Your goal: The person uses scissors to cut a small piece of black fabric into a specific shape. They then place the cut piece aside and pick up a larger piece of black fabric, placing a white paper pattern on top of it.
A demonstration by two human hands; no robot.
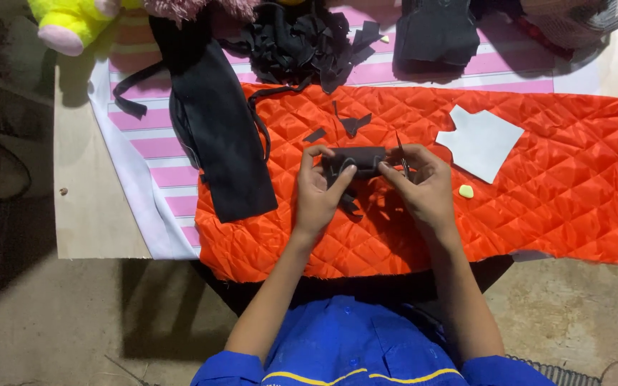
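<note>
Clearly soft and light, the black cloth piece is pinched between both hands: left hand grips its end, right hand holds scissors too (limp; best held at the edges).

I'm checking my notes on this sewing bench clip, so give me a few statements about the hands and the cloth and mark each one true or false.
1. Both hands hold a small black fabric piece. True.
2. The right hand holds scissors. True.
3. The quilted cloth is blue. False: it is orange.
4. The white paper pattern lies under the left hand. False: it lies beside the right hand.
5. A small yellow chalk piece rests on the quilted cloth. True.
</note>
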